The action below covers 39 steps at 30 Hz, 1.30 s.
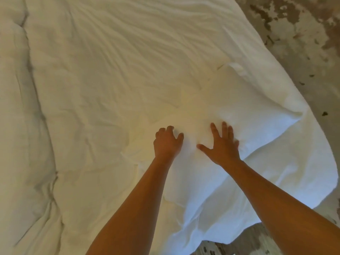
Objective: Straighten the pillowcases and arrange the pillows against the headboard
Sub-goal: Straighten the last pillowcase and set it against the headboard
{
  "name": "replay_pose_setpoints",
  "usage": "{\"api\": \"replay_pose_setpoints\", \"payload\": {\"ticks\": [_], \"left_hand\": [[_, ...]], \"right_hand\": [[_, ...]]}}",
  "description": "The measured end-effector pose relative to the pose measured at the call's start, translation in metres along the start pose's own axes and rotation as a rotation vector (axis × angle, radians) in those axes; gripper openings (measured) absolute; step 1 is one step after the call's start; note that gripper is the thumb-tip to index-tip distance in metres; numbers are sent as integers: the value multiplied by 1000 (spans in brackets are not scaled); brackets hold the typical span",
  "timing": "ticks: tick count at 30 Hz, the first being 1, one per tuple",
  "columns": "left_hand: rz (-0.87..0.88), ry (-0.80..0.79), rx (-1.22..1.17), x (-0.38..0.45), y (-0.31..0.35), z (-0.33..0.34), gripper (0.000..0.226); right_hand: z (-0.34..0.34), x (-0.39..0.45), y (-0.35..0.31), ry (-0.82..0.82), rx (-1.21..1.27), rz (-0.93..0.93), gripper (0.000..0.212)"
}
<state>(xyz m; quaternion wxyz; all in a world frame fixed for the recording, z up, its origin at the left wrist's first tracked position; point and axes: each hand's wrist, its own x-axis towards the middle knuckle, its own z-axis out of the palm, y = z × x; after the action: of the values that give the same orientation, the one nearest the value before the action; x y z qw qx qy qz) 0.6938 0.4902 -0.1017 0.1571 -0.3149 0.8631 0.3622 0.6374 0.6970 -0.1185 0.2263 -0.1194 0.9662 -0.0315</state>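
A white, heavily creased sheet (114, 57) covered the bed and filled most of the head view, its wrinkles fanning out toward the far side. Along the left edge lay a thick bunched fold of white bedding (20, 111), ridged and shadowed from top to bottom. Off the right side of the bed showed a mottled brown and cream floor (301, 35), and a strip of it appeared again at the bottom edge between the two forearms.

And there was the pillow (244, 111), white in its pillowcase, lying on the sheet at the right side of the bed, one corner reaching out over the bed's edge toward the floor. Its cloth was rumpled and slack toward the near end. No headboard was in sight.

Both bare arms reached in from below. The left hand (168, 142) rested on the pillow's near left part, fingers curled down into the cloth; whether it actually gripped a fold I could not tell. The right hand (223, 144) lay just beside it, flat on the pillow, fingers straight and spread, thumb out wide, pressing the cloth down.
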Motion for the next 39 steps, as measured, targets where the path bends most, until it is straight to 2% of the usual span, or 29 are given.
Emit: {"api": "replay_pose_setpoints", "payload": {"ticks": [5, 12, 17, 24, 27, 30, 32, 36, 39], "left_hand": [[-17, -25, 103, 68, -10, 22, 60], [-76, -106, 170, 129, -49, 27, 102], [-145, -200, 63, 136, -53, 25, 118], [-94, -222, 10, 101, -40, 10, 108], [2, -186, 16, 70, -26, -6, 91], [183, -153, 62, 32, -10, -30, 73], [304, -159, 113, 4, 0, -50, 70], [473, -199, 285, -54, 10, -101, 70], [560, -174, 450, -99, -7, -138, 59]], "right_hand": [[37, 15, 19, 86, 50, -46, 106], [70, 30, 23, 132, 120, -61, 105], [76, 30, 21, 141, 120, -45, 105], [63, 6, 26, 109, 129, -15, 107], [42, -18, 30, 90, 192, -3, 109], [11, -46, 33, 99, 206, 1, 111], [-13, -65, 27, 143, 200, -55, 109], [-73, -94, -4, 331, 285, -231, 93], [-113, -103, -38, 380, 343, -386, 95]]}}
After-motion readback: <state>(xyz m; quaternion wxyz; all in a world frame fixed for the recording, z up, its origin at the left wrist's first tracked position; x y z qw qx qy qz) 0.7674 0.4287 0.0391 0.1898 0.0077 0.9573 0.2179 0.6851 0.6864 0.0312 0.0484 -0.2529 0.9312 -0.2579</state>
